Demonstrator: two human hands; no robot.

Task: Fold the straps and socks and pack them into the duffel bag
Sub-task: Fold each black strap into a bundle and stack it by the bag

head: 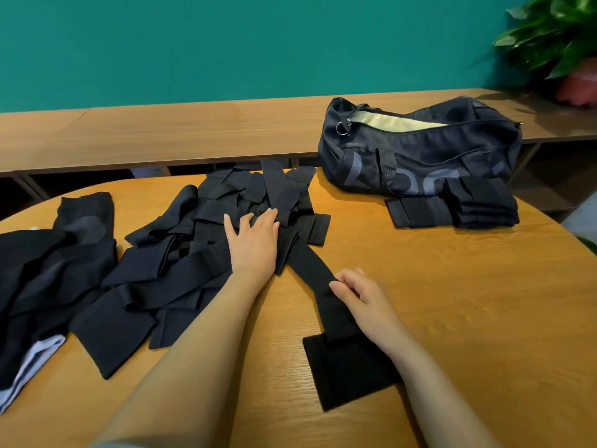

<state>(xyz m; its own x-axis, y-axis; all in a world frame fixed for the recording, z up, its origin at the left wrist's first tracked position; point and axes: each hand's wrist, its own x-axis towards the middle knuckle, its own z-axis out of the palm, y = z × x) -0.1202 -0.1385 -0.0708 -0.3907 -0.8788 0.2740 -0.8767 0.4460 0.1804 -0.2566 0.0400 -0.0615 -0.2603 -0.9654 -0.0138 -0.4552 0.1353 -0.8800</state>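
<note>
Left hand: my left hand (255, 244) lies flat, palm down, fingers spread wide on the near right side of the loose strap pile (193, 250); it presses rather than grips.
Right hand: my right hand (361, 299) is pinched on one long black strap (318, 273), thumb and fingers closed over it about halfway along.
Held strap: it runs from under the pile's right side toward me, and ends in a wide flat black pad (345, 370) lying on the table near the near edge, partly under my right wrist.
Loose pile: black straps lie tangled and overlapping across the middle of the table (484, 318), reaching to its far edge.
Socks: a dark heap (55, 270) sits at the table's left edge, just beside the pile; a pale piece (32, 367) shows under its near end. I cannot tell individual socks apart.
Folded stack: a neat stack of folded black pieces (478, 202) sits near the far right edge, with one flat folded strap (416, 211) touching its left side.
Duffel bag: the dark duffel bag (420, 147) stands at the table's far right edge, just behind the folded stack, resting partly against the wooden bench (161, 134) behind. Its top zip is open, showing a pale yellow lining.
Background: a teal wall (258, 43) rises behind the bench, and a potted plant (562, 40) stands at the bench's right end.
</note>
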